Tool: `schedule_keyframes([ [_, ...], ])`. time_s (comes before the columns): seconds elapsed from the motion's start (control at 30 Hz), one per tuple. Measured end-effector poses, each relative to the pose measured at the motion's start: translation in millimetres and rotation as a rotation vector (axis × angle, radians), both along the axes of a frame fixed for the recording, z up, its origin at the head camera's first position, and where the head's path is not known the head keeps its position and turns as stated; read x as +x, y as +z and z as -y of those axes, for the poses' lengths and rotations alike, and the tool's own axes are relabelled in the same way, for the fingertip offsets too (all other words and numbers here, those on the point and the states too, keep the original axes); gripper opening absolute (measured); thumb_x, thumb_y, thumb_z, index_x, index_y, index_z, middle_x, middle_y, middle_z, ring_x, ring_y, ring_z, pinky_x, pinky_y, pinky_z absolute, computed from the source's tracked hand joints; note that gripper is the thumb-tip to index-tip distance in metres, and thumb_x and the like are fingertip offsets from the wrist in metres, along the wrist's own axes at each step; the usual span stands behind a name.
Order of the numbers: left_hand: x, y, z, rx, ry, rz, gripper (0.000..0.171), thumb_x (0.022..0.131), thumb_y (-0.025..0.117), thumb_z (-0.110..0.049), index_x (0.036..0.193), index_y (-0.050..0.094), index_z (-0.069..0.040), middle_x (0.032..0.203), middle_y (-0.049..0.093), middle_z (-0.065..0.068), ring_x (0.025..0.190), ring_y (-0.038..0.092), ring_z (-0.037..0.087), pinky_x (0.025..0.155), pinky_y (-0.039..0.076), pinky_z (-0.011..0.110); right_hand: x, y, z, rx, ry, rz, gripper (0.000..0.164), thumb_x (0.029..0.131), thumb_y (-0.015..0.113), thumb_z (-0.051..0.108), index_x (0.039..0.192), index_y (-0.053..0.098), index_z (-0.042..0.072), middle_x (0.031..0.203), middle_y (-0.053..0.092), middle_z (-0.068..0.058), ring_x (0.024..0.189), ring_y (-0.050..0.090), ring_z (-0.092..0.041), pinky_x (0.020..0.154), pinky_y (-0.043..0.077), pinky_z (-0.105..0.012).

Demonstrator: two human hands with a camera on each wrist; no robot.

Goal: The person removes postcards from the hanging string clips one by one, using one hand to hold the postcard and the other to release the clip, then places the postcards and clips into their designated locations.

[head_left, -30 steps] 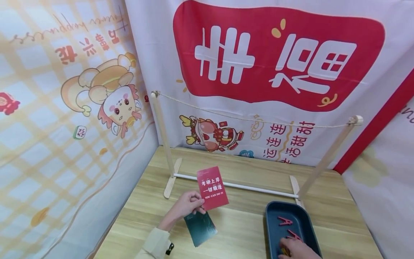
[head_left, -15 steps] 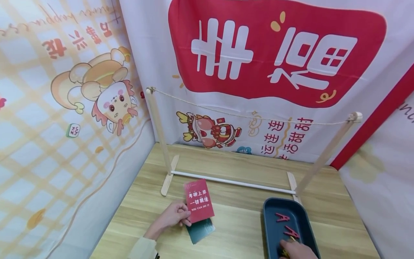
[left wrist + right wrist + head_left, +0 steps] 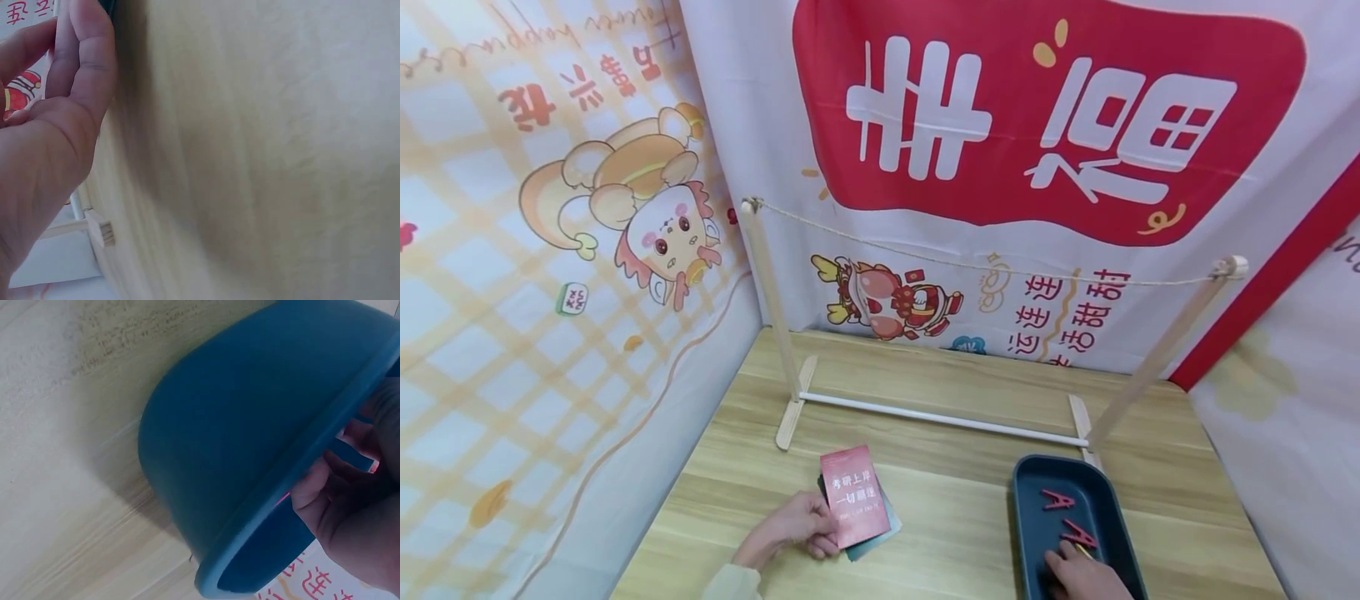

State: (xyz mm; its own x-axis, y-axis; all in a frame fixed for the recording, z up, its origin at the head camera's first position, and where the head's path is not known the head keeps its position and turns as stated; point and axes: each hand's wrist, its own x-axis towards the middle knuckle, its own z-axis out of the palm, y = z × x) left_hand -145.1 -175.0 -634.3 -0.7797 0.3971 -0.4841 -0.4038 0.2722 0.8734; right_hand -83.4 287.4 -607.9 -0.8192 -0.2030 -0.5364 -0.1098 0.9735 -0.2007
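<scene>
My left hand (image 3: 799, 525) pinches a red card (image 3: 854, 500) with white lettering by its lower left corner. Under it, mostly covered, is a dark green card (image 3: 880, 537). In the left wrist view the left hand (image 3: 62, 106) has bent fingers, with the cards almost wholly out of sight. My right hand (image 3: 1086, 575) reaches into a dark blue tray (image 3: 1021, 517), fingers curled, beside two red clothespins (image 3: 1058, 500). A bit of something yellow (image 3: 1084, 550) shows at its fingertips; whether they grip it is hidden. In the right wrist view the right hand (image 3: 356, 506) reaches over the tray's rim.
Behind the cards and tray stands a wooden frame with two posts (image 3: 775, 308), a sagging string (image 3: 970, 265) between their tops and a white rod (image 3: 940, 419) low down. Printed cloth walls (image 3: 925, 217) enclose the wooden table (image 3: 955, 508) at the back and sides.
My left hand has brought the red card down and left, over the green card, and the card now looks tilted and glossy. My right hand has stayed in the tray, shifting slightly.
</scene>
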Motion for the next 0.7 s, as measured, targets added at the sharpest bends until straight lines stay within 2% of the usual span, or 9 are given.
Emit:
schedule_keyframes([
  [0.17, 7.9, -6.9, -4.2, -0.032, 0.053, 0.053, 0.012, 0.092, 0.062, -0.008, 0.086, 0.058, 0.002, 0.077, 0.072, 0.017, 0.067, 0.074, 0.026, 0.06, 0.06, 0.036, 0.4, -6.8, 3.0, 0.009, 0.009, 0.115, 0.04, 0.078, 0.076, 0.052, 0.1, 0.07, 0.019, 0.086, 0.054, 0.001, 0.068, 0.051, -0.016, 0.065, 0.051, -0.039],
  [0.23, 9.3, -9.7, -6.5, -0.035, 0.071, 0.065, 0.012, 0.091, 0.061, -0.009, 0.087, 0.06, 0.003, 0.076, 0.072, 0.016, 0.066, 0.074, 0.025, 0.061, 0.061, 0.038, 1.0, -8.8, 2.9, 0.021, 0.018, 0.118, 0.043, 0.077, 0.076, 0.055, 0.099, 0.07, 0.019, 0.086, 0.054, 0.001, 0.067, 0.051, -0.016, 0.065, 0.051, -0.039],
  [0.43, 10.7, -17.1, -13.0, -0.051, 0.089, 0.08, 0.014, 0.09, 0.061, -0.008, 0.085, 0.064, 0.005, 0.07, 0.072, 0.013, 0.061, 0.073, 0.021, 0.061, 0.061, 0.04, 1.5, -10.5, 2.3, 0.014, 0.021, 0.068, 0.02, 0.082, 0.077, 0.032, 0.094, 0.069, 0.018, 0.084, 0.052, 0.0, 0.066, 0.051, -0.016, 0.063, 0.05, -0.038],
  [0.57, 9.9, -18.7, -16.4, -0.106, 0.08, 0.059, 0.014, 0.088, 0.063, -0.009, 0.084, 0.065, 0.004, 0.068, 0.071, 0.012, 0.056, 0.071, 0.019, 0.058, 0.06, 0.039, -1.6, -8.9, -1.7, -0.018, 0.021, 0.035, 0.024, 0.082, 0.077, 0.028, 0.102, 0.069, 0.016, 0.092, 0.056, -0.003, 0.07, 0.055, -0.017, 0.066, 0.054, -0.042],
  [0.7, 8.1, -17.5, -19.0, -0.176, 0.081, 0.042, 0.013, 0.087, 0.063, -0.01, 0.082, 0.064, 0.002, 0.065, 0.07, 0.012, 0.051, 0.068, 0.015, 0.054, 0.059, 0.038, -8.5, -3.8, -5.0, -0.024, 0.034, -0.039, 0.03, 0.082, 0.078, 0.028, 0.107, 0.067, 0.015, 0.096, 0.056, -0.004, 0.072, 0.056, -0.016, 0.067, 0.055, -0.044],
])
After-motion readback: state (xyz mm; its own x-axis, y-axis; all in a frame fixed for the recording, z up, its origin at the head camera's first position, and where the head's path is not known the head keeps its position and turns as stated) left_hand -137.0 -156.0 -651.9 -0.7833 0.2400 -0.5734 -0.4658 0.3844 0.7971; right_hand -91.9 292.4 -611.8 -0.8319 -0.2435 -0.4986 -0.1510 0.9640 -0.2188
